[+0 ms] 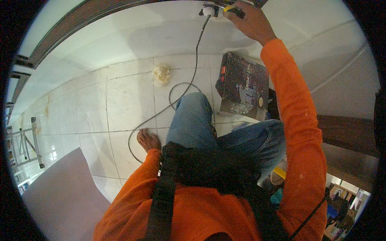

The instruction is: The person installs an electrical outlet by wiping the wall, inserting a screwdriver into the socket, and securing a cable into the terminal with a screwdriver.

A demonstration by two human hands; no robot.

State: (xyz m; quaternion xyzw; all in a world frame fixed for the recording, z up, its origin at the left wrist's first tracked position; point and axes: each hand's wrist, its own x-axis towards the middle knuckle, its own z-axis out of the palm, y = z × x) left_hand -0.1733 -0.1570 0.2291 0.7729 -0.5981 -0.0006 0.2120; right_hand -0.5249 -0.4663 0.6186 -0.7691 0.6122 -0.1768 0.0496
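Note:
At the top, my right hand (251, 22) reaches to the wall and is closed around a yellow-and-black tool (233, 11); its exact kind is too small to tell. Just left of that tool a white round plug (208, 11) sits at a wall socket. From the plug a dark cable (196, 52) hangs down to the floor and loops beside my knee. My left hand (148, 139) rests on the floor tiles (126, 110) left of my legs, fingers spread and nothing seen in them, close to the cable.
A dark printed box (245, 86) stands right of my knees. Crumpled pale material (161, 74) lies on the floor near the wall. A large grey-purple sheet (66, 197) is at lower left, with a metal ladder-like frame (26, 144) behind it. Dark wood trim (72, 22) runs along the upper left.

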